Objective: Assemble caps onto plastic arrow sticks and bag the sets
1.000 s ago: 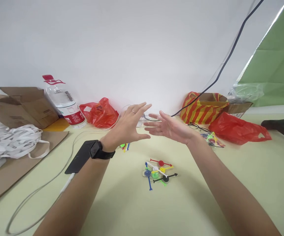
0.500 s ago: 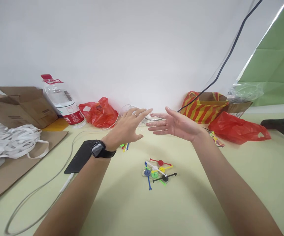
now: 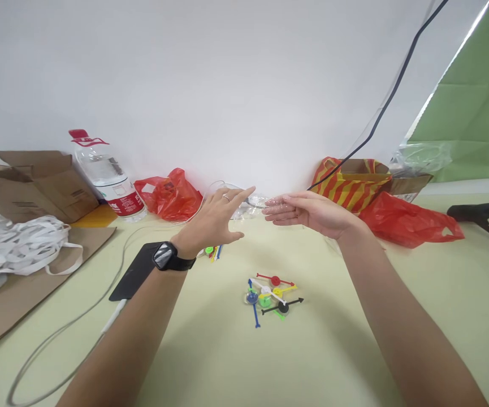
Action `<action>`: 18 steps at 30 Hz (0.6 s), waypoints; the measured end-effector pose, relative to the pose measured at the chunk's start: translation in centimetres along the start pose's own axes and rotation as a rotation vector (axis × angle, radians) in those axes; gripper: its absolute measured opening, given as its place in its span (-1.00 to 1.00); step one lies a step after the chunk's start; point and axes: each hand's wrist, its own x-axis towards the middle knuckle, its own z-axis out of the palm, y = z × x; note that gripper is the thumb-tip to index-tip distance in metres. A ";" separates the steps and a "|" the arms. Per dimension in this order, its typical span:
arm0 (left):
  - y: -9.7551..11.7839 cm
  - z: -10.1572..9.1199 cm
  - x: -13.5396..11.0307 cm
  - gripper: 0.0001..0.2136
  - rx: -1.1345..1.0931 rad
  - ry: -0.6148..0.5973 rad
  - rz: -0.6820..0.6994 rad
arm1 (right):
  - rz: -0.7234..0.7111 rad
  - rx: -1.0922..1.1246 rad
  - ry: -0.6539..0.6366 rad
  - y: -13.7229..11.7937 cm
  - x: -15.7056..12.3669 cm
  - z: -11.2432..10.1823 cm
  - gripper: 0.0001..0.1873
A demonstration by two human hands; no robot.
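Note:
My left hand (image 3: 214, 217), with a black watch at the wrist and a ring, hovers above the table (image 3: 227, 350), fingers spread and nothing in it. Opposite it, my right hand (image 3: 312, 212) is raised, palm inward and fingers stretched out. Thin clear plastic (image 3: 248, 208) shows behind and between the hands; a shine lies on the right fingertips, and I cannot tell whether the plastic touches them. Nearer on the table lies a cluster of plastic spinner arrows: red (image 3: 275, 280), white (image 3: 266, 290), blue (image 3: 251, 297), yellow, green and black (image 3: 284, 307). More small coloured pieces (image 3: 213, 252) lie under my left hand.
On the left are a cardboard box (image 3: 53, 192), a large bottle (image 3: 112, 181), white straps (image 3: 36, 243), a black phone-like slab (image 3: 132, 274) and a cable. Red plastic bags (image 3: 172, 195) and a striped bag (image 3: 350, 186) stand along the wall. A black handle (image 3: 477, 213) lies far right.
My right hand has turned and moved slightly right, its fingers now closer together. My left hand stays nearly in place. The spinner arrows lie as before.

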 end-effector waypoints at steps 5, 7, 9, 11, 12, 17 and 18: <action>-0.3 0.1 -0.1 -0.03 -0.008 -0.004 0.000 | 0.004 0.001 -0.005 -0.1 0.0 0.1 -0.70; -0.5 0.1 -0.1 -0.03 -0.026 0.008 0.000 | -0.008 -0.015 0.014 -0.1 0.0 0.0 -0.69; -0.8 0.1 -0.1 -0.03 -0.062 0.016 -0.006 | -0.036 -0.034 0.039 -0.1 -0.1 -0.2 -0.68; -1.1 0.1 -0.2 -0.02 -0.116 0.013 -0.022 | -0.079 -0.046 0.074 -0.2 -0.1 -0.3 -0.67; -1.2 0.2 -0.2 -0.02 -0.144 0.010 -0.032 | -0.103 -0.054 0.093 -0.2 -0.2 -0.3 -0.67; -1.6 1.0 -0.4 -0.03 -0.224 -0.005 -0.061 | -0.178 -0.160 0.204 -0.1 0.1 0.2 -0.67; -1.5 1.3 -0.3 -0.03 -0.228 -0.008 -0.061 | -0.191 -0.201 0.236 0.0 0.3 0.4 -0.68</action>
